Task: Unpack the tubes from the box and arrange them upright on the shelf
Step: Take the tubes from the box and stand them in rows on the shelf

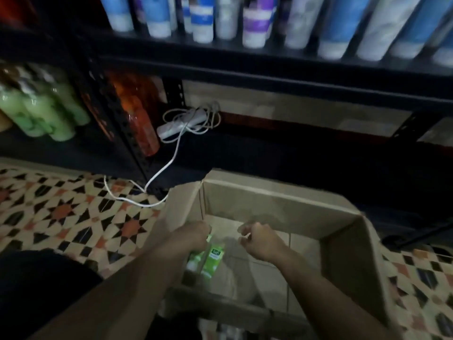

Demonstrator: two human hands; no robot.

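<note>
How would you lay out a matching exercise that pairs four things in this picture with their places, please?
Things:
1. green tubes
2. power strip
3. blue and white tubes
4. green bottles

Places:
A. standing on the upper shelf
B. beside the orange bottle
C. far left of the view
D. in the box, gripped by the left hand

Pairs: 1-D, 2-B, 3-A, 4-C.
</note>
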